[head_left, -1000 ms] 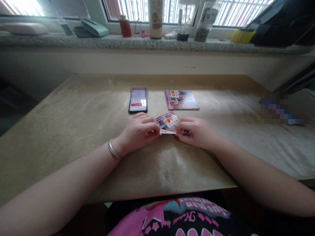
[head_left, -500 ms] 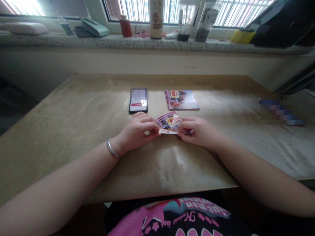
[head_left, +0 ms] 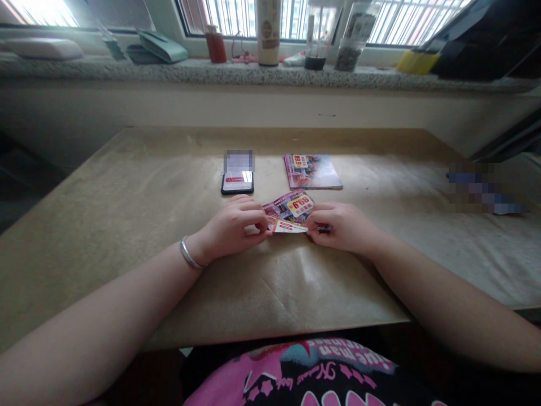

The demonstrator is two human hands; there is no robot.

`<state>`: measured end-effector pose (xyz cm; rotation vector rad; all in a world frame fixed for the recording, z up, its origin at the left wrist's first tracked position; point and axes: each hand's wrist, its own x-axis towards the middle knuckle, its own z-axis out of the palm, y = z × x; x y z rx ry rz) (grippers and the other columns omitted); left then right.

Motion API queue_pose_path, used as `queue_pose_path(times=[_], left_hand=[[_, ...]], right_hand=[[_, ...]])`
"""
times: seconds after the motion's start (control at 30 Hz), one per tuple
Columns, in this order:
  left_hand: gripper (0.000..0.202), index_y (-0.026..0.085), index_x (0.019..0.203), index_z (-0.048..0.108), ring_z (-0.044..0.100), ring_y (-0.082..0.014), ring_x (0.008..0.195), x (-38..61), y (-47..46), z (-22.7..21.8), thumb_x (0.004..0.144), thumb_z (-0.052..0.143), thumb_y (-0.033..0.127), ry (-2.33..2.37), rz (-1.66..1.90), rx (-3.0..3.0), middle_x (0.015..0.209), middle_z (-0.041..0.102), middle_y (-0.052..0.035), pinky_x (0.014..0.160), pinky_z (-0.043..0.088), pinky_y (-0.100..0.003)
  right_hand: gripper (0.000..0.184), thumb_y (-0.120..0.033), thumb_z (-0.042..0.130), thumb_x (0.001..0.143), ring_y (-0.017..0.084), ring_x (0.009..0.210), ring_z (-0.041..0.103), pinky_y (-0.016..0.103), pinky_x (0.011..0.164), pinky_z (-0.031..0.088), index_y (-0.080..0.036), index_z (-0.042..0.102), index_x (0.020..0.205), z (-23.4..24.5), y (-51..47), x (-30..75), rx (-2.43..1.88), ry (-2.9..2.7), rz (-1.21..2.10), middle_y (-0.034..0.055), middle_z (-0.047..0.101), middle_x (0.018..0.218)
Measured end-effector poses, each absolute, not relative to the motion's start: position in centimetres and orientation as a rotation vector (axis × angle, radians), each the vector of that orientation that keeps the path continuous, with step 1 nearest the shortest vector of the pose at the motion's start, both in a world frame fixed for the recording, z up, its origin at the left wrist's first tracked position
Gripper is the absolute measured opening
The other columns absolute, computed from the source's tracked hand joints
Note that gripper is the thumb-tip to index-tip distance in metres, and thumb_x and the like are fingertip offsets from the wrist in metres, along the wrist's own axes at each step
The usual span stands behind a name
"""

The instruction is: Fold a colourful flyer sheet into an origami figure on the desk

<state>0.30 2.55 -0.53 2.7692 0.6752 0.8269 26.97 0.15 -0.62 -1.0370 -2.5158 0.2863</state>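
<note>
Both hands on folded leaflet

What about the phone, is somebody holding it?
No, the phone lies on the table; the left hand and right hand pinch a paper.

A broad table with a brown, creased top stands against a pale wall, just under a speckled stone sill. Bright daylight comes through the barred window above. The sill carries a red cup, a tall bottle and a green case.
</note>
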Motion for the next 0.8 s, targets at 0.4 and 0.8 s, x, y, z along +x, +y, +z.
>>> queue_pose_path(times=[0.4,0.8], left_hand=[[0.021,0.019,0.075,0.063,0.060,-0.0150,0.078,1.0,1.9,-0.5,0.091,0.055,0.029,0.724,0.819,2.984,0.080,0.068,-0.0012,0.083,0.042,-0.032],[0.020,0.018,0.074,0.061,0.059,-0.0154,0.076,0.1,2.6,-0.4,0.090,0.058,0.029,0.803,0.952,2.793,0.077,0.065,-0.0025,0.077,0.045,-0.031]], right_hand=[[0.004,-0.017,0.058,0.075,0.015,0.071,0.056,0.025,0.061,0.036,-0.020,0.060,0.072,-0.7,-0.3,25.2,-1.042,-2.504,0.087,0.0019,0.064,0.078],[0.005,-0.017,0.058,0.075,0.012,0.063,0.054,0.023,0.058,0.039,-0.018,0.059,0.070,-0.9,1.0,27.8,-0.971,-2.441,0.225,0.0024,0.061,0.072]])
